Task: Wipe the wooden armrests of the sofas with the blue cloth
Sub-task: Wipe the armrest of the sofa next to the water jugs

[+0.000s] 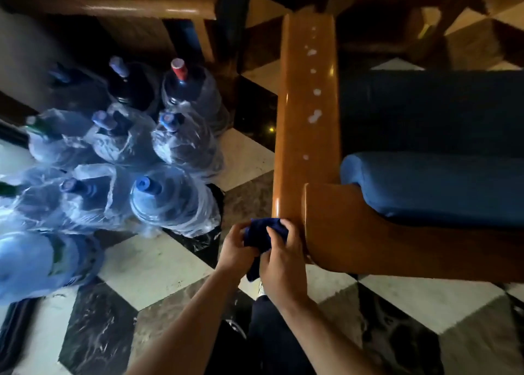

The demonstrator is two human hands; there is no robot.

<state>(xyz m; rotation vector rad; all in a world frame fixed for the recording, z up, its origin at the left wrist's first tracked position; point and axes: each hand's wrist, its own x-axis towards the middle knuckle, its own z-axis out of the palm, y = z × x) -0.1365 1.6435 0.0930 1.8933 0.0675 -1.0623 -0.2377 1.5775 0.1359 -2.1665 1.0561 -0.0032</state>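
**Cloth bunched in both hands, armrest ahead not yet wiped**

Both hands hold the blue cloth (262,234) at the near end of the wooden armrest (307,119). The left hand (236,248) has its fingers (239,230) curled round the left side of the bundle. The right hand (280,257) grips the right side, thumb pressed across the top, and a tail of cloth hangs down between the two wrists. The cloth looks gathered into a wad rather than spread flat, and whether it actually touches the wood is hard to tell; it sits right at the armrest's rounded near end.

Beyond the fingers, the armrest runs away with a line of white spots (313,91) along its top, from near the hands to the far end. Judged from those marks, this armrest is at best barely started: the whole length past the fingers is left to do. To the right of the fingers lie the sofa's lower wooden front rail (368,233) and its blue seat cushion (431,182). More wooden furniture (141,3) shows far ahead in dim light; its state cannot be told.

Left of the fingers, wrapped water bottles (170,199) stand on the checkered floor (158,264).
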